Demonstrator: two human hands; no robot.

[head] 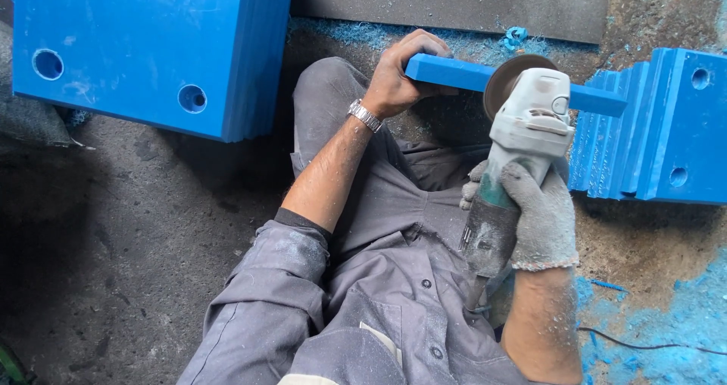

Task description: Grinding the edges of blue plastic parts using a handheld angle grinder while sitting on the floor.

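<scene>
Item: blue plastic bar (454, 73), long and narrow, held level across the person's knee; landmark for all entries below.

Left hand (401, 73): bare, wristwatch on, fingers clenched round the bar's left end.

Right hand (539, 217): grey work glove, fingers wrapped tight about the body of an angle grinder (515, 158), below the bar.

Grinder disc (509, 78): at the bar's middle, apparently touching its near edge; contact cannot be confirmed, as the guard hides it.

Surroundings: stack of drilled blue plates (659, 127) right of the bar; large blue slab (144, 44) well to its left; blue shavings (666, 332) on the floor below and to the right.

Step judged: trimming or smoothing the bar's edge. The next move calls for a steady left-hand grip and light, even disc pressure along the edge.
</scene>
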